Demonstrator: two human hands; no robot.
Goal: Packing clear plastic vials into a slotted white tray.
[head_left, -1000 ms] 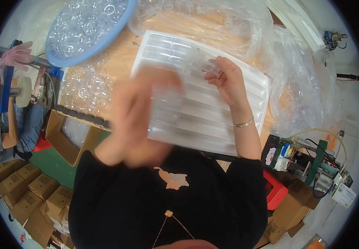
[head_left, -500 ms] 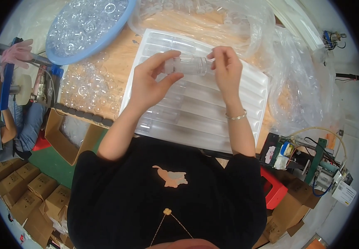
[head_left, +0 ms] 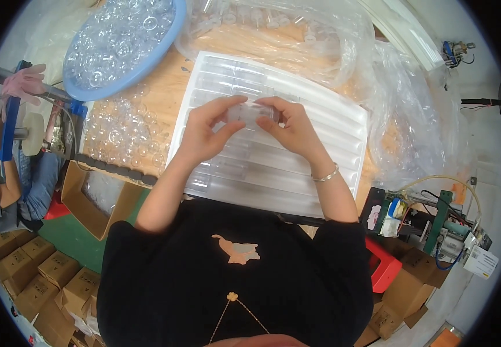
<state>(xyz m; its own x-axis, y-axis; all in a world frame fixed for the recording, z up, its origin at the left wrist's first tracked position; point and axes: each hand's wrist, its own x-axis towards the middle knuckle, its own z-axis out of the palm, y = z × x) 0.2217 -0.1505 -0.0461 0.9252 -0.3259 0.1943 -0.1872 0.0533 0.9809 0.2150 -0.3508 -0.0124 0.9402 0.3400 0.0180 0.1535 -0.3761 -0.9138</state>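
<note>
A clear plastic cylinder (head_left: 249, 113), like a small jar, lies sideways between my hands above the tray. The fingers and thumb of my left hand (head_left: 204, 128) grip its left end. Its right end is pinched by my right hand (head_left: 290, 128), with a bracelet on that wrist. Below is a white ridged tray (head_left: 314, 188) with long grooves. Clear cylinders (head_left: 227, 153) lie in the grooves at its left side, and more (head_left: 233, 75) at its far end. My fingers hide part of the held cylinder.
A blue basin (head_left: 129, 78) of clear round pieces stands at the far left, with loose ones (head_left: 120, 133) below it. Plastic film (head_left: 404, 115) is bunched at right. Equipment (head_left: 418, 220) sits by my right elbow. A person (head_left: 13, 185) sits at far left near cardboard boxes (head_left: 59, 260).
My right hand has moved left and nearer, from beside the cylinder onto its right end. The cylinder and my left hand have shifted slightly nearer to me in the picture.
</note>
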